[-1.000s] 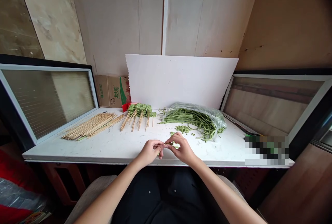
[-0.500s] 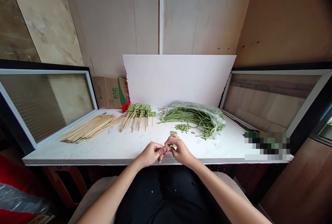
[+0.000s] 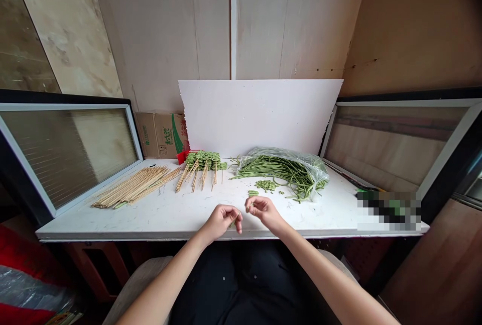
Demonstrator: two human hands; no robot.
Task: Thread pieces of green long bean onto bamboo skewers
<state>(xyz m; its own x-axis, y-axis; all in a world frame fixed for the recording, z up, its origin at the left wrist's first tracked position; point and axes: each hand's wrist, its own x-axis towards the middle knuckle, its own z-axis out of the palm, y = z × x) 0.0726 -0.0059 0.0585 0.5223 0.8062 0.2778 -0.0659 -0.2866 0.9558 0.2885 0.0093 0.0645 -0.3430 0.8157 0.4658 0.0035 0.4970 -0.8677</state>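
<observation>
My left hand (image 3: 221,221), near the table's front edge, has its fingers curled around a green bean piece (image 3: 232,223), of which only a bit shows. A small gap parts it from my right hand (image 3: 265,213), whose thumb and fingertips are pinched; whatever is between them is too small to make out. Just beyond my right hand lie a few cut bean pieces (image 3: 252,193), with a small heap of short bean bits (image 3: 265,185) behind. Long green beans (image 3: 276,168) spill from a clear plastic bag (image 3: 309,160). Left of them are skewered bean pieces (image 3: 203,159).
Bare bamboo skewers (image 3: 133,188) are spread on the left of the white table (image 3: 169,224). A cardboard box (image 3: 160,135) and a white board (image 3: 259,114) stand at the back. Framed panels (image 3: 75,149) flank both sides. A blurred-out patch (image 3: 389,211) covers something at the right.
My hands, together before, have come apart. The right hand has moved slightly up and to the right, while the left keeps a bean piece in its fingers.
</observation>
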